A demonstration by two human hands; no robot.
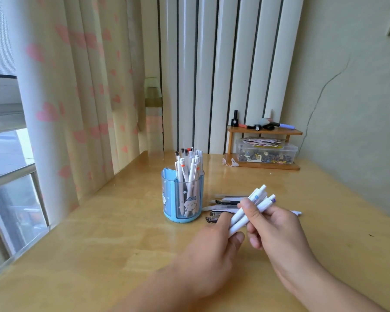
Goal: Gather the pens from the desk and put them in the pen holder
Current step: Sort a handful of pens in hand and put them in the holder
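Both hands, left hand and right hand, grip white pens right of pen holder

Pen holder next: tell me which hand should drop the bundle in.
Probably the left hand. It grips the lower end of the white pens and sits nearer the blue pen holder. The right hand also holds the white pens, on the far side.

No words, numbers or brand names can be read. Upright white pens in the blue pen holder carry small printed marks, too blurred to read. The holder's front shows a cartoon animal face, a drawing rather than lettering.
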